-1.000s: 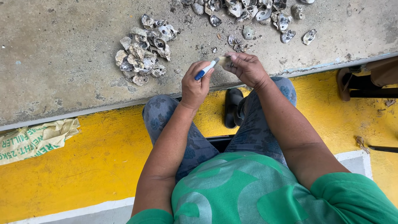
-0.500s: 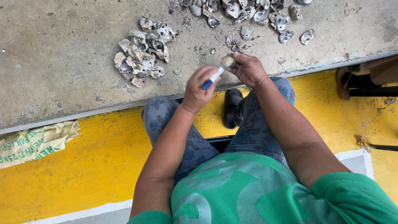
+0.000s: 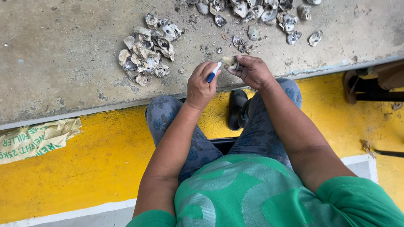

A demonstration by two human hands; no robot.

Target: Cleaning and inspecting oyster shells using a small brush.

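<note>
Sack: a crumpled pale sack (image 3: pixel 35 141) with green printing lies at far left on the yellow floor (image 3: pixel 97 168).
Shell pile: grey shells (image 3: pixel 147 50) heaped on the concrete slab (image 3: pixel 63 54).
Left hand (image 3: pixel 202 86): closed around a blue-and-white brush (image 3: pixel 218 69).
Right hand (image 3: pixel 252 71): pinching a small shell (image 3: pixel 233 65) against the bristles, above the slab edge.
Scattered shells (image 3: pixel 261 12): top right.

A: Count, head view. Hands: two, left hand (image 3: pixel 201 86) and right hand (image 3: pixel 253 71). Brush (image 3: pixel 219 68): one.

B: Shells?

A: Two groups: one heap of shells (image 3: pixel 146 50), one scattered lot (image 3: pixel 261 12) along the top edge. Individual shells too overlapped to tally.

B: Other items?

A: One printed sack (image 3: pixel 35 138), one dark shoe (image 3: pixel 236 108).
</note>
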